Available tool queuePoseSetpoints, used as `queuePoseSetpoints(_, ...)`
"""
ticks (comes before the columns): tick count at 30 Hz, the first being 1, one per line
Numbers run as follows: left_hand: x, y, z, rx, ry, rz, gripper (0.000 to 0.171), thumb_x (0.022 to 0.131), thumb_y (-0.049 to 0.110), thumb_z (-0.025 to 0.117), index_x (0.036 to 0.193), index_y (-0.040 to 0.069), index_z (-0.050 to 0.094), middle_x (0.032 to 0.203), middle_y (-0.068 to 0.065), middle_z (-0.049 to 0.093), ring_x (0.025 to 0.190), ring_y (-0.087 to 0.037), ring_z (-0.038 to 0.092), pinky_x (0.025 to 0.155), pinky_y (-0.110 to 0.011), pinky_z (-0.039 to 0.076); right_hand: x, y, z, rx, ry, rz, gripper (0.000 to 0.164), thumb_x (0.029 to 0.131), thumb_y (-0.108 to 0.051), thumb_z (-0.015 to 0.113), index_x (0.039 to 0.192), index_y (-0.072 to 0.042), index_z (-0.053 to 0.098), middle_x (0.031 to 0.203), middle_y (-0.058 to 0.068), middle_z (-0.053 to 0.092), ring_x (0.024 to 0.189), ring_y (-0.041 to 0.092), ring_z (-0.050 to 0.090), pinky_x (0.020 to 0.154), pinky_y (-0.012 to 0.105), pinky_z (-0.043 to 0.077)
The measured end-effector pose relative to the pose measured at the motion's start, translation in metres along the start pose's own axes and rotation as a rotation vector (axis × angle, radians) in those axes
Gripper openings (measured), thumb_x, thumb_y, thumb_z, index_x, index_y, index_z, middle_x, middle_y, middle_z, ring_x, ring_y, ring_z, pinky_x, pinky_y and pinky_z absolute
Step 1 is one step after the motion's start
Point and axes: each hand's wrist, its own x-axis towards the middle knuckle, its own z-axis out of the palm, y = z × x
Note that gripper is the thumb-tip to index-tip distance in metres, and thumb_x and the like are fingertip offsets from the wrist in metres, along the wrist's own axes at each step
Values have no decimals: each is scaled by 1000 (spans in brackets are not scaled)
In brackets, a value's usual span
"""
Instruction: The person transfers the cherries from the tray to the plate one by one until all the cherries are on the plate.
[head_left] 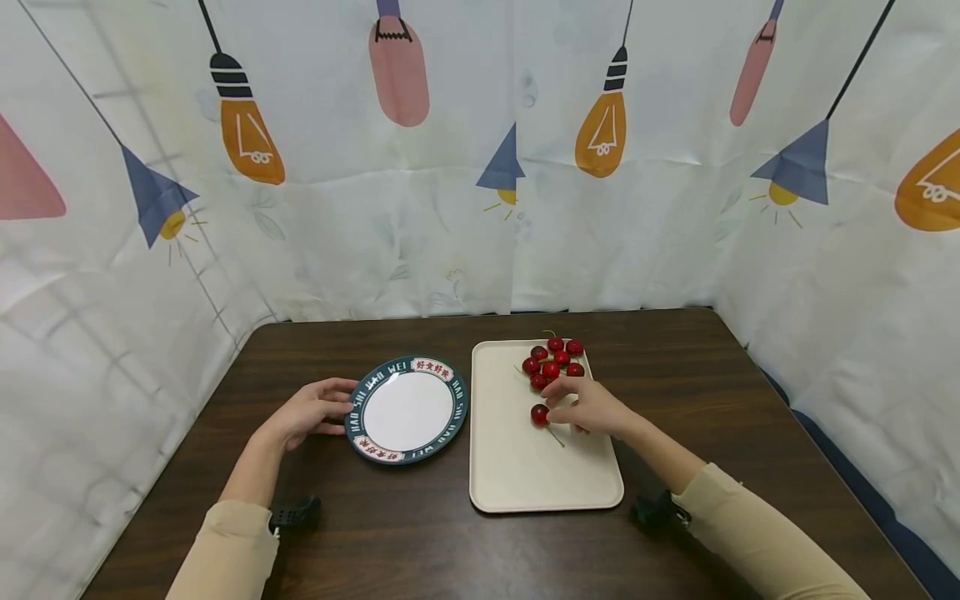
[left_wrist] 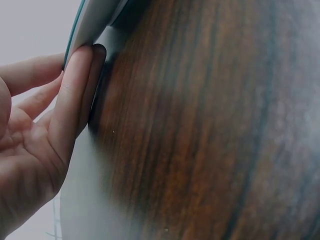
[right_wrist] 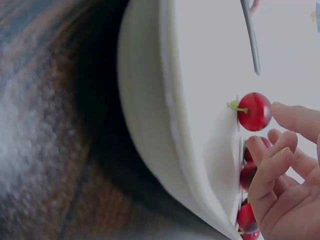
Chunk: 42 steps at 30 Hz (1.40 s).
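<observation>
One cherry (head_left: 539,415) lies midway between the long edges of the tray (head_left: 525,483), touched by the right hand (head_left: 588,407), fingers loosely bent; likely light and slick (easily bruised, too), it best suits a pinch at its sides. The left hand (head_left: 317,410) grips the plate (head_left: 408,412).

Round red cherries (head_left: 539,415) gleam glossy against a smooth, matt cream rectangular tray (head_left: 525,475). A smooth, teal-rimmed round white plate (head_left: 408,410) meets a softly shiny dark-brown wood-grain table (head_left: 390,533).
</observation>
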Motion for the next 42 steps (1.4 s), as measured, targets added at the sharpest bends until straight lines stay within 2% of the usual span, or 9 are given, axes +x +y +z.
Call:
queuePoseSetpoints(12, 0, -2, -2, -16, -10, -15, 55, 103, 9, 61, 152, -3, 40, 133, -26, 52, 96, -25, 65, 82, -43, 61, 2, -6, 10, -116, 9, -54, 33, 88, -12, 81, 120, -8, 70, 108, 5, 65, 49, 15, 44, 46, 28, 45)
queuePoseSetpoints(19, 0, -2, -5, -52, -56, -26, 57, 103, 9, 61, 153, -3, 37, 128, -22, 56, 97, -25, 67, 83, -42, 61, 5, -6, 11, -203, 6, -90, 32, 85, -9, 83, 115, -8, 71, 97, 1, 68, 67, 16, 54, 56, 29, 50)
queuePoseSetpoints(23, 1, -2, -7, -72, -77, -20, 58, 103, 10, 62, 153, -2, 37, 127, -21, 58, 97, -25, 68, 84, -41, 61, 6, -6, 11, -232, 9, -110, 36, 84, -12, 85, 117, -9, 70, 99, 0, 69, 74, 17, 57, 59, 30, 52)
queuePoseSetpoints(31, 0, -6, -10, -96, -88, -11, 58, 103, 9, 62, 154, -3, 36, 119, -15, 64, 99, -25, 69, 84, -40, 61, 10, -8, 14, -218, -29, -137, 37, 83, -15, 86, 117, -11, 71, 104, -1, 68, 63, 15, 53, 59, 29, 50)
queuePoseSetpoints(42, 2, -9, -9, -105, -80, -11, 59, 103, 12, 62, 154, -1, 36, 121, -14, 65, 101, -24, 69, 85, -39, 60, 13, -9, 18, -244, -31, -154, 31, 84, -15, 85, 111, -11, 72, 102, -2, 67, 79, 16, 55, 63, 28, 50)
